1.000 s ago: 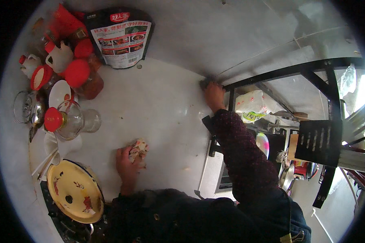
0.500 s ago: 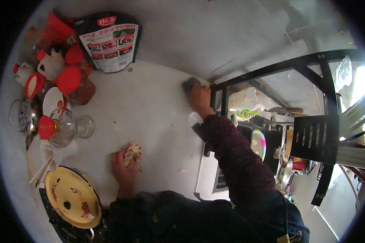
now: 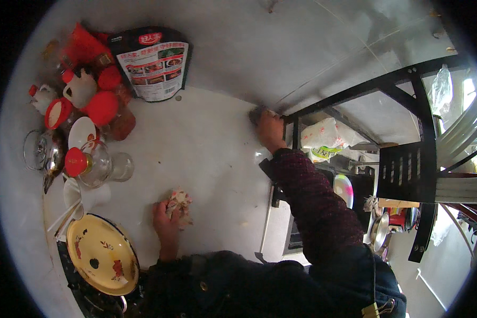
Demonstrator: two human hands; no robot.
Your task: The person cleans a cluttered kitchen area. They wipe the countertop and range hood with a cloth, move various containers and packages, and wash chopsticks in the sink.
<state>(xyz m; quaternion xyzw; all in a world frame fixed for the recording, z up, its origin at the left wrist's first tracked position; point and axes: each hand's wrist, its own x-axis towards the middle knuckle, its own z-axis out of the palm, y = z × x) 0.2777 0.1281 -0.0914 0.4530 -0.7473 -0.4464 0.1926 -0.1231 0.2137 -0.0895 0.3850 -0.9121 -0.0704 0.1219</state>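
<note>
My right hand (image 3: 271,131) reaches to the far edge of the white counter (image 3: 206,143), beside the black rack's post. Its fingers are closed over a dark grey cloth (image 3: 256,115), pressed on the surface where counter meets wall; the hand partly covers it. Nearer to me, my left hand (image 3: 166,225) rests on the counter with its fingers curled round a crumpled pinkish-white wad (image 3: 180,205). This looks like papery scraps, though I cannot make out the material. A few dark specks dot the counter between the hands.
On the left stand red-lidded jars (image 3: 102,107), a glass jar (image 3: 96,164), cups and a yellow enamel lid (image 3: 103,254). A black pouch (image 3: 152,66) leans on the back wall. The black metal rack (image 3: 408,169) rises at right, with a white bag (image 3: 323,135) behind its frame.
The whole view has shifted slightly, so most things sit a little further right. Both hands keep their holds, and the right hand now covers a bit more of the cloth.
</note>
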